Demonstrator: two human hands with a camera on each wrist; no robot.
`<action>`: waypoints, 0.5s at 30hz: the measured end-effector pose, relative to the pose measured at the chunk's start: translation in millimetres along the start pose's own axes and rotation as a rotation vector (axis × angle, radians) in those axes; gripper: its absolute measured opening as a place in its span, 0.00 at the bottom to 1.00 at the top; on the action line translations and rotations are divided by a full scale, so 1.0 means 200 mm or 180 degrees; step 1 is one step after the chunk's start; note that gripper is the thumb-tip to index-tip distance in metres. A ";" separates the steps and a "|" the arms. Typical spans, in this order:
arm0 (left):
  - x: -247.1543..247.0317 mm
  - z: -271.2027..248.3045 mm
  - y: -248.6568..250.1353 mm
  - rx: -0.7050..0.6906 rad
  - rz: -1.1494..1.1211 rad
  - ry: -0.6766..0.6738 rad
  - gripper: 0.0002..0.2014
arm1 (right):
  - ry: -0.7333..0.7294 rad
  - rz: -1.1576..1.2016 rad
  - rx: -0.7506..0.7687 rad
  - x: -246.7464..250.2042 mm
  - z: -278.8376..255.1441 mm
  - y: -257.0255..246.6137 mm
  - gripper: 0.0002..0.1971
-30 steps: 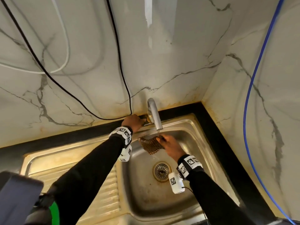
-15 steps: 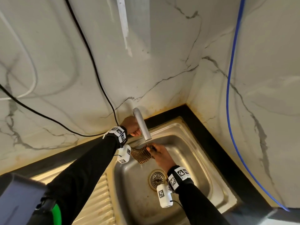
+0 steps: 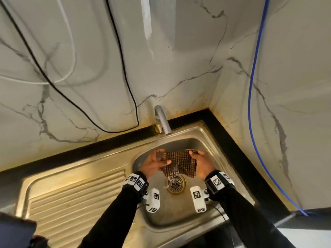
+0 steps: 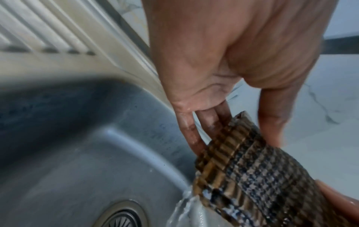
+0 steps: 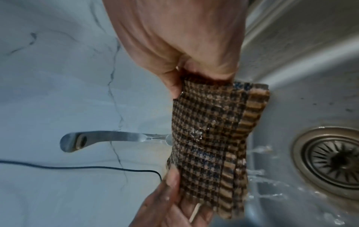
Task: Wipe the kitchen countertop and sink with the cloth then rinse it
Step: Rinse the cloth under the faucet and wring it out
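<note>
Both hands stretch a brown checked cloth (image 3: 179, 163) over the sink (image 3: 206, 138): the left hand (image 3: 153, 164) pinches one edge, the right hand (image 3: 201, 164) grips the other, under water running from the tap (image 3: 162, 120) above the drain (image 3: 176, 183).

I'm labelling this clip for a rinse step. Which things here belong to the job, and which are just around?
In use: cloth, left hand, right hand, tap, sink, drain.
Just around: black cable, white cable, blue cable.
</note>
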State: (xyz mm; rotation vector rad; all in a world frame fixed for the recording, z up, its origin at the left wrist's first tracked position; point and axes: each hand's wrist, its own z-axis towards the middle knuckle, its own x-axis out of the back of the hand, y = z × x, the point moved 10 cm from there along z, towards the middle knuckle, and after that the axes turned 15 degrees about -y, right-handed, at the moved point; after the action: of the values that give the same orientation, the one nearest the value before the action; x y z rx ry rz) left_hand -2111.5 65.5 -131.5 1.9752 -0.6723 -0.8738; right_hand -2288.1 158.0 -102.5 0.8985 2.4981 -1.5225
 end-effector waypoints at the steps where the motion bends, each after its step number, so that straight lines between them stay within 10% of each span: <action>1: -0.04 -0.01 0.00 -0.0022 -0.0048 -0.0068 0.38 | -0.0064 -0.0037 -0.0002 0.03 -0.01 0.01 0.10; 3: -0.07 -0.05 0.00 -0.0071 0.0156 -0.0085 0.44 | -0.0376 -0.0350 0.0003 0.05 -0.02 0.04 0.18; 8: -0.16 -0.09 0.12 -0.0128 0.1121 0.0083 0.16 | -0.1192 -0.3066 -0.0222 -0.10 -0.09 0.06 0.53; 15: -0.24 -0.14 0.16 0.0843 0.2994 0.0049 0.32 | -0.1259 -0.5800 0.0306 -0.32 -0.12 0.01 0.11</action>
State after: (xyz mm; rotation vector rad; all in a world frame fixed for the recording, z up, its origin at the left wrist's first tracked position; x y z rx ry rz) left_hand -2122.2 97.6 -78.1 1.5752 -1.5824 -0.1895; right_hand -2229.4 151.5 -68.9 -2.0459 2.5675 -1.5353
